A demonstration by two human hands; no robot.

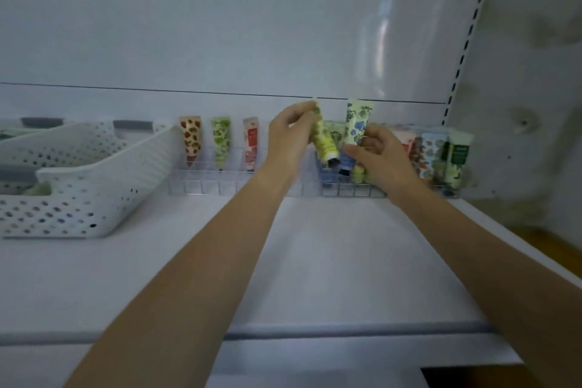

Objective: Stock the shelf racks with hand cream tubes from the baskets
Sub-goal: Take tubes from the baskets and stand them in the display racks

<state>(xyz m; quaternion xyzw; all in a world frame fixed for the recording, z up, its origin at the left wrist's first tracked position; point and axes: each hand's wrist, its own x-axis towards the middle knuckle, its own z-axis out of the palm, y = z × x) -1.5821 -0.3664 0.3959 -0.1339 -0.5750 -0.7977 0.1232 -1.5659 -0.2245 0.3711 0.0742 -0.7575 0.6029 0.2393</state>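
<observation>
left hand [291, 135] pinches yellow-green patterned hand cream tube [322, 135] near its crimped top end, fingers curled round it. Tube is tilted, dark cap pointing down-right, held just above the rack row. right hand [376, 156] grips pale green tube w/ blue flower print [355, 126] at its lower half, thumb + fingers wrapped. That tube is near upright, crimp up, cap down. The 2 tubes are just beside each other at cap end; can't tell if they touch. Both sit over the mid section of the clear compartmented rack [208, 181], which runs along the back of the white shelf [315, 261]. More tubes are in the rack under/behind the hands, too blurred to sort.

Rack left section has 3 tubes standing cap-down, apart from each other: brown-spotted cream tube [190, 140], green leaf-print tube [220, 142], red-and-white tube [251, 146]. Rack right end has a packed cluster of mixed-print tubes [441, 159].

Left of the rack are white perforated plastic baskets [94, 173] w/ grey handles, side by side on the shelf. Slotted upright [466, 41] is at right.
</observation>
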